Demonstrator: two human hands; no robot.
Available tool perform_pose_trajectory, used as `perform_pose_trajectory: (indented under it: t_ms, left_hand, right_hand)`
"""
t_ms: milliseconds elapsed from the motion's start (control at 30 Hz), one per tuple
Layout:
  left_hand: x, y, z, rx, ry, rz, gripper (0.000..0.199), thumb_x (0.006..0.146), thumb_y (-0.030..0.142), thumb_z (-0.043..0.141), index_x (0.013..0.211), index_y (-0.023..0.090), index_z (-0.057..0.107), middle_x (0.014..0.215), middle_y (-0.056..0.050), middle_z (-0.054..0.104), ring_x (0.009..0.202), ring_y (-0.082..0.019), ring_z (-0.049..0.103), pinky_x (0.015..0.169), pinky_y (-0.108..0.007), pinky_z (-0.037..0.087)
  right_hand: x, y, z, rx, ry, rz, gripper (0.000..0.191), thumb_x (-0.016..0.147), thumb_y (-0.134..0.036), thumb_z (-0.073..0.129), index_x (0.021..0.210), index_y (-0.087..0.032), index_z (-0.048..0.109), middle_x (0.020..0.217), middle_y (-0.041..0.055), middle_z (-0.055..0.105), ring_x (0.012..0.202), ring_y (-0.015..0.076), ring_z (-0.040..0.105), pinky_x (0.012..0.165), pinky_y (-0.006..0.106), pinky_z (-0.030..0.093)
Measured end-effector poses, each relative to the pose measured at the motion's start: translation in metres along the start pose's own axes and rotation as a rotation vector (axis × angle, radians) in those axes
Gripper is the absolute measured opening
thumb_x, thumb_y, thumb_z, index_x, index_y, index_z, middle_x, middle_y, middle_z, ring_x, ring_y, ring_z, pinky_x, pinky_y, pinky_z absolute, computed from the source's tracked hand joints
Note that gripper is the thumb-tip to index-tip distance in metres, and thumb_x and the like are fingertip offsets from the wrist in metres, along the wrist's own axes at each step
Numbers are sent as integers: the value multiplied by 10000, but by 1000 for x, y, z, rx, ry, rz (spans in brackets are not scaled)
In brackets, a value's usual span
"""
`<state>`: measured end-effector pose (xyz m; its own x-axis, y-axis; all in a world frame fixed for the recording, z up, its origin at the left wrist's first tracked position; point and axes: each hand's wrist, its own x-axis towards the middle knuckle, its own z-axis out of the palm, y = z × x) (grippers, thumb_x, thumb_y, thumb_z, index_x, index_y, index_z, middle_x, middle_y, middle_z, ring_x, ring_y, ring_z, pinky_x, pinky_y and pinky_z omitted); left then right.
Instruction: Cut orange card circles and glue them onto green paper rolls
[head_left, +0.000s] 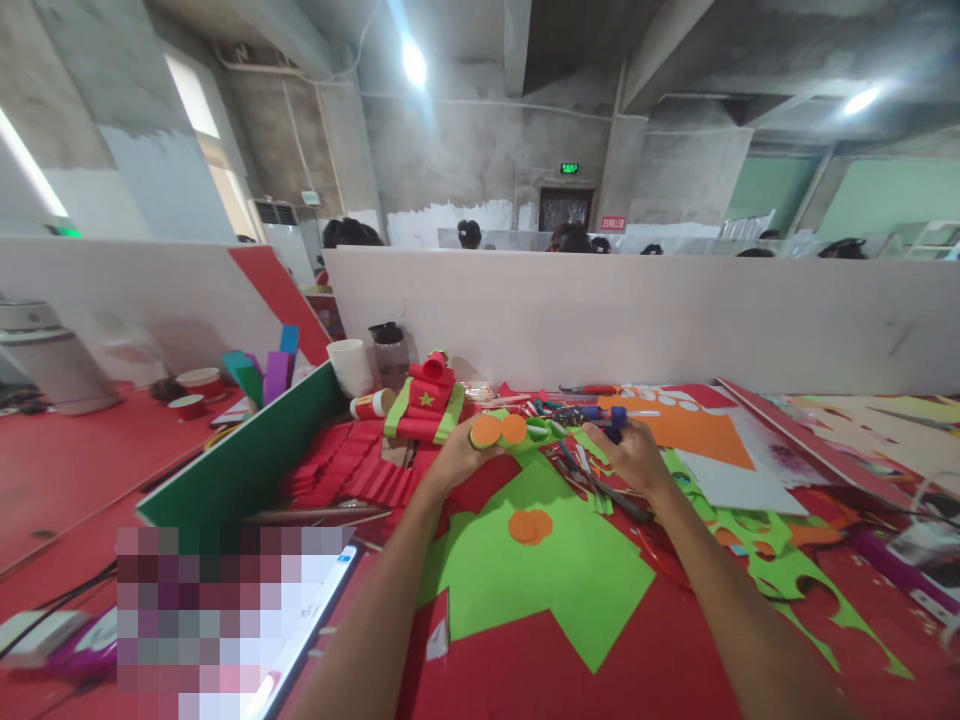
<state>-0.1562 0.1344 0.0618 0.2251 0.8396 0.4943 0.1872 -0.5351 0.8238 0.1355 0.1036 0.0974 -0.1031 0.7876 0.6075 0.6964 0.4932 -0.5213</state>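
Note:
My left hand [456, 462] is closed on a small paper piece [486, 431] with two round orange faces and green at its edge. My right hand [636, 458] grips a blue hot glue gun [616, 416], its dark nozzle pointing left toward that piece and a clear glue stick out of its back. Below both hands lies a large light-green paper shape [540, 580] with pointed edges. On it rest overlapping orange paper discs [530, 526]. Pliers and other tools [589, 475] lie beside my right hand among green scraps.
Red folded paper strips [337, 465] and a red-green paper model [426, 400] with a star stand left, by a green board [247, 460]. A phone [311, 625] lies front left. Cut green sheets [780, 565] and orange paper [690, 430] lie right. A white partition [637, 310] runs behind.

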Motion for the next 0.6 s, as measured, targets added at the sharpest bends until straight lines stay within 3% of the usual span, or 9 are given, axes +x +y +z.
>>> perform_pose_trajectory:
  t_ms: [600]
  left_hand:
    - [1, -5, 1, 2, 51, -77, 317, 649, 288, 770, 908, 184, 620, 928, -42, 702, 824, -213, 627, 752, -335, 522]
  right_hand:
    - [0, 8, -15, 6, -135, 148, 483, 844, -611, 558, 708, -168, 693, 598, 10, 616, 618, 190, 584, 608, 274, 428]
